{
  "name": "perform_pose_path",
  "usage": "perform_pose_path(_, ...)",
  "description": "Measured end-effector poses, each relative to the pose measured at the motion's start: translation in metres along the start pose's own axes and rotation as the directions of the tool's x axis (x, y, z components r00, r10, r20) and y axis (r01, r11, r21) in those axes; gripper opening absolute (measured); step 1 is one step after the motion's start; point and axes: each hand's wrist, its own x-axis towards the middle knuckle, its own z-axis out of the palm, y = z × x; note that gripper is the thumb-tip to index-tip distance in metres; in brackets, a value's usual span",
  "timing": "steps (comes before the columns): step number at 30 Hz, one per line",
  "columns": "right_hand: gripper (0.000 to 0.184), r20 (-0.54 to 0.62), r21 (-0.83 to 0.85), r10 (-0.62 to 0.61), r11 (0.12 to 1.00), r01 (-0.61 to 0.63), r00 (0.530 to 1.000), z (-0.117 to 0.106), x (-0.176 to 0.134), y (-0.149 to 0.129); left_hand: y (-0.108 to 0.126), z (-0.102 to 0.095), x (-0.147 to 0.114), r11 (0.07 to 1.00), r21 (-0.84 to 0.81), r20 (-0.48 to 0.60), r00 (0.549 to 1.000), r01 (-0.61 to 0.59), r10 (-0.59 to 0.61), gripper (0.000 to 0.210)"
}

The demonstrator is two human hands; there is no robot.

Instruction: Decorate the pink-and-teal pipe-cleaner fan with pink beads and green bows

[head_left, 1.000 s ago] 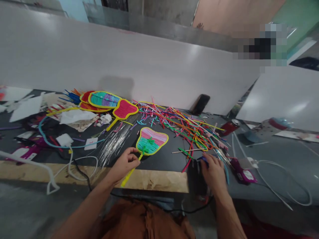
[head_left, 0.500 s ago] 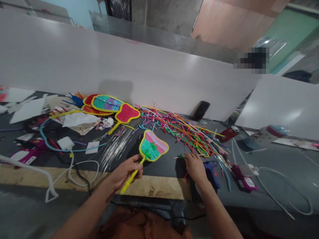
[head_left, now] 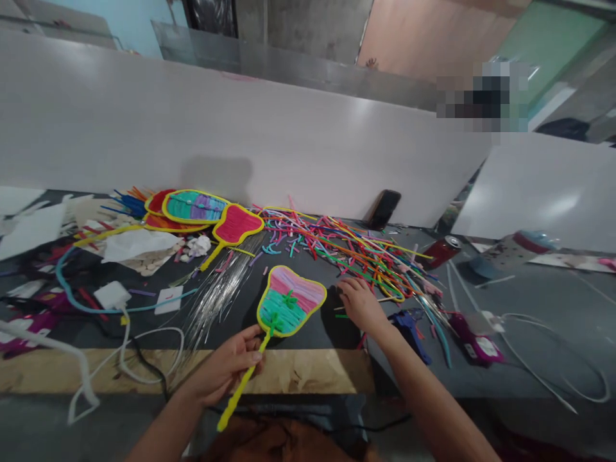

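Note:
My left hand [head_left: 235,359] is closed round the yellow handle of a hand fan [head_left: 293,301] covered in fuzzy pipe cleaners. Pink-purple fills its upper part and teal its lower part, with a yellow rim and small green shapes on the face. To the right of the fan, my right hand [head_left: 359,301] hovers low over the dark table, fingers loosely bent and apart, with nothing visible in them. Under it lie a short green piece [head_left: 341,316] and a thin pale stick. A heap of coloured pipe cleaners [head_left: 346,250] spreads just beyond this hand.
Finished-looking fans, one with a red face [head_left: 238,224], lie at the back left beside silvery strands [head_left: 216,289]. A blue glue gun [head_left: 411,333] is right of my right hand. A phone [head_left: 385,208] leans on the white partition [head_left: 289,141]; a red can [head_left: 443,251] stands right. White cables [head_left: 154,378] loop left.
My left hand has brought the fan slightly lower and nearer. The right hand has lifted off the green piece and moved up and left, leaving it on the table. The view has shifted slightly.

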Motion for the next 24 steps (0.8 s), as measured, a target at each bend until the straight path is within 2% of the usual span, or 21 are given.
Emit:
perform_pose_path(5, 0.033, 0.078, -0.043, -0.015, 0.999, 0.018, 0.997, 0.013, 0.030, 0.008, -0.005, 0.001, 0.002, 0.989, 0.136, -0.032, 0.998, 0.057, -0.053, 0.066)
perform_pose_path(9, 0.030, 0.091, -0.076, 0.063, 0.996, -0.056, 0.994, 0.011, 0.040, 0.022, -0.004, -0.003, 0.013, 0.948, 0.302, -0.078, 0.994, 0.097, -0.076, 0.080)
perform_pose_path(11, 0.030, 0.080, -0.083, 0.109, 0.991, -0.102, 0.991, 0.005, 0.043, 0.030, 0.001, -0.002, 0.017, 0.897, 0.412, -0.110, 0.986, 0.157, -0.122, 0.077)
perform_pose_path(14, 0.032, 0.051, -0.096, 0.179, 0.980, -0.173, 0.983, -0.002, 0.053, 0.044, 0.016, 0.000, 0.022, 0.769, 0.609, -0.151, 0.980, 0.196, -0.130, 0.059)
perform_pose_path(16, 0.036, 0.040, -0.112, 0.231, 0.968, -0.226, 0.972, -0.003, 0.062, 0.054, 0.024, 0.001, 0.024, 0.624, 0.765, -0.175, 0.984, 0.157, -0.034, 0.045)
perform_pose_path(18, 0.041, 0.047, -0.129, 0.284, 0.952, -0.276, 0.958, -0.001, 0.072, 0.063, 0.027, 0.000, 0.025, 0.442, 0.888, -0.200, 0.972, 0.128, 0.121, 0.038)
perform_pose_path(20, 0.042, 0.072, -0.139, 0.326, 0.939, -0.314, 0.943, 0.002, 0.078, 0.070, 0.022, -0.004, 0.025, 0.288, 0.948, -0.222, 0.932, 0.138, 0.287, 0.036)
perform_pose_path(22, 0.036, 0.104, -0.143, 0.349, 0.932, -0.333, 0.931, 0.005, 0.081, 0.075, 0.011, -0.008, 0.024, 0.199, 0.969, -0.219, 0.876, 0.144, 0.429, 0.036)
perform_pose_path(24, 0.027, 0.130, -0.144, 0.359, 0.929, -0.341, 0.924, 0.006, 0.081, 0.077, -0.002, -0.012, 0.021, 0.114, 0.989, -0.144, 0.820, 0.097, 0.553, 0.036)
